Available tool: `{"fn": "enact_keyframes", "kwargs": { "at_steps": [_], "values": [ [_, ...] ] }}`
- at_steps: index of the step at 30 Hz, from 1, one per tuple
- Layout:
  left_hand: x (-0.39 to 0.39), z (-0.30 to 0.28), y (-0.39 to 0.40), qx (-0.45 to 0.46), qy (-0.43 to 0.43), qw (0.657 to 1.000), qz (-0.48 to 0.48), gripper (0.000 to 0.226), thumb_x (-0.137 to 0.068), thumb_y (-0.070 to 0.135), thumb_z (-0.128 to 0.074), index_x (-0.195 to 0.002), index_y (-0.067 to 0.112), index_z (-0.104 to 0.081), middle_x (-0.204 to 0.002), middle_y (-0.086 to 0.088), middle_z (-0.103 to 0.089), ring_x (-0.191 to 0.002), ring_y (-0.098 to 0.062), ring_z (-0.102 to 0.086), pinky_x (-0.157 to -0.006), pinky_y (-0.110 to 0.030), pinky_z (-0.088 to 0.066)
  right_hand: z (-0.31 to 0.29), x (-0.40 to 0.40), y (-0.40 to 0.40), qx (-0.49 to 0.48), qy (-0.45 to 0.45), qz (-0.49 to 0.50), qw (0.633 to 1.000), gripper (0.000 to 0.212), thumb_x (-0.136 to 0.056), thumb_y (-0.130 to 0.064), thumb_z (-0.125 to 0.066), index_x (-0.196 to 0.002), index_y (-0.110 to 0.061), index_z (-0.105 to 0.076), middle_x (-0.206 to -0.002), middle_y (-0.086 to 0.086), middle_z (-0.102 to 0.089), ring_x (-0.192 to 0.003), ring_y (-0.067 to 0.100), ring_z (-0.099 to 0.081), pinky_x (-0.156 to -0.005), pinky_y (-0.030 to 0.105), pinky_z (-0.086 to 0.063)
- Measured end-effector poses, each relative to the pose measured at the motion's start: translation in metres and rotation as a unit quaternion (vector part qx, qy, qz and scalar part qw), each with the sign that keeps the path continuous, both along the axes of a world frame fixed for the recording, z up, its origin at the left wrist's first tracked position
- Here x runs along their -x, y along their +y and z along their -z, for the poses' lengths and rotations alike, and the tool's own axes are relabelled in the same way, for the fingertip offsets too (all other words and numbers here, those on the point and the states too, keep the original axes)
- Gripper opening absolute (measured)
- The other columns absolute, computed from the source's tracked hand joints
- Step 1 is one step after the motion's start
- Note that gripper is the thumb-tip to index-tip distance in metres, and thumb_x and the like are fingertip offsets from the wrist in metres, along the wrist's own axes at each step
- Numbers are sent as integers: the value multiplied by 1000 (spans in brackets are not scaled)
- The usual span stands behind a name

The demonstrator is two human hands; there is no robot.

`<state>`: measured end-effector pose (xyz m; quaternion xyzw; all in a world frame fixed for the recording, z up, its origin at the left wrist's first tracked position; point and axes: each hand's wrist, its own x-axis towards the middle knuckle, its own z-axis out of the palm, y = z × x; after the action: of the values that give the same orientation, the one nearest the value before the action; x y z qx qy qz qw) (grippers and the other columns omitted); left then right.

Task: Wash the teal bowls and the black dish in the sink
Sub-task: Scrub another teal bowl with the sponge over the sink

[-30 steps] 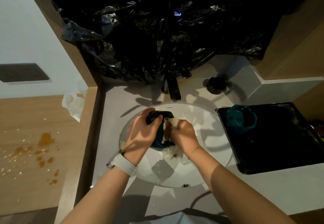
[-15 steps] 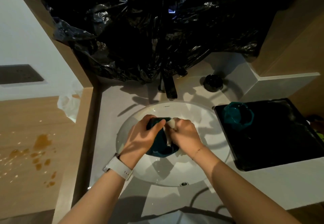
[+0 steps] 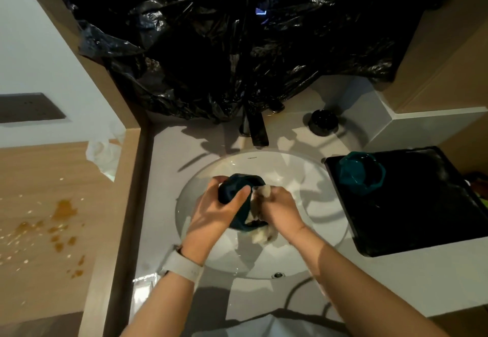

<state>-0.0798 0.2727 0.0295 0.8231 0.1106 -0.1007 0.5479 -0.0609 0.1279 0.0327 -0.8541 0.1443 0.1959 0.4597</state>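
Bowl [image 3: 235, 191] over sink [image 3: 311, 178]; second bowl [image 3: 360, 175] on tray [image 3: 422, 204], right of sink; tap [image 3: 257, 132] behind

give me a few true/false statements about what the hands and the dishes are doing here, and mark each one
1. The left hand grips a teal bowl over the sink. True.
2. The right hand is empty. False: it holds a pale soapy sponge against the bowl.
3. A second teal bowl sits on the black tray to the right of the sink. True.
4. The second bowl lies in the sink basin. False: it is on the tray, outside the basin.
5. A watch is on the right wrist. False: it is on the left wrist.
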Motion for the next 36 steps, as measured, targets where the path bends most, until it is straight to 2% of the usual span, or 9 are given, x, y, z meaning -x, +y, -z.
{"fn": "enact_keyframes", "kwargs": {
  "at_steps": [4, 7, 10, 15, 21, 26, 29, 31, 36],
  "values": [
    [-11, -3, 14, -8, -27, 993, 118, 58, -77, 73, -55, -115, 30, -61, -104, 13, -68, -98, -4, -64, -90, -32, -54, -21, -14, -7, 119, -63, -175, 975, 26, -90, -20, -53, -65, -23, -47, -76, 5, -60, -78, 24, -60, -64, 25, -40],
    [-11, -6, 0, -38, -65, 997, 24, 45, -86, 62, -55, -113, 27, -64, -104, 12, -68, -100, -10, -63, -92, -31, -51, -6, -12, -2, 128, -119, -99, 980, 22, -93, -27, -52, -72, -20, -51, -69, -1, -55, -69, 21, -53, -56, 21, -34],
    [-6, -8, -19, -80, -25, 995, -57, 36, -93, 53, -56, -118, 28, -61, -103, 9, -66, -98, -16, -62, -91, -33, -50, 5, -2, 1, 98, -113, -28, 988, 20, -94, -28, -52, -82, -14, -59, -69, -4, -53, -70, 19, -54, -49, 16, -33],
    [12, 4, -34, -53, -4, 992, -117, 33, -93, 51, -54, -116, 28, -59, -95, 9, -63, -99, -18, -60, -89, -30, -48, 18, 7, -4, 163, -100, -93, 977, 27, -97, -34, -45, -104, -14, -62, -87, 8, -61, -83, 25, -60, -62, 21, -31],
    [20, 13, -31, -3, 49, 989, -140, 26, -93, 53, -54, -108, 33, -62, -95, 13, -66, -97, -15, -61, -83, -30, -47, 18, 21, -9, 163, -94, -149, 971, 25, -92, -12, -47, -108, -25, -59, -89, 0, -58, -84, 23, -58, -65, 21, -36],
    [26, 18, -33, -10, 55, 987, -148, 22, -95, 49, -53, -103, 31, -62, -91, 12, -67, -95, -18, -62, -86, -35, -50, 18, 25, -14, 204, -62, -163, 963, 31, -91, -9, -46, -68, -29, -40, -73, -6, -47, -75, 23, -50, -50, 16, -32],
    [30, 13, -38, -49, 32, 989, -137, 25, -96, 47, -52, -110, 28, -60, -95, 6, -69, -95, -20, -64, -87, -35, -51, 22, 24, -17, 298, -55, -178, 936, 7, -90, -17, -52, -95, -14, -56, -94, 9, -65, -87, 30, -63, -62, 25, -38],
    [32, 11, -40, -80, 20, 991, -103, 28, -96, 48, -51, -113, 27, -59, -95, 6, -68, -91, -17, -63, -83, -31, -50, 26, 20, -21, 343, -47, -197, 917, 17, -89, -14, -54, -103, -7, -58, -102, 11, -65, -93, 29, -64, -64, 26, -38],
    [29, 5, -39, -67, 32, 996, -54, 24, -96, 49, -52, -104, 28, -59, -81, 13, -63, -75, -5, -58, -65, -13, -42, 35, 4, -28, 260, 15, -153, 953, 17, -89, -11, -49, -95, -3, -63, -94, 13, -66, -89, 30, -64, -63, 25, -37]
  ]
}}
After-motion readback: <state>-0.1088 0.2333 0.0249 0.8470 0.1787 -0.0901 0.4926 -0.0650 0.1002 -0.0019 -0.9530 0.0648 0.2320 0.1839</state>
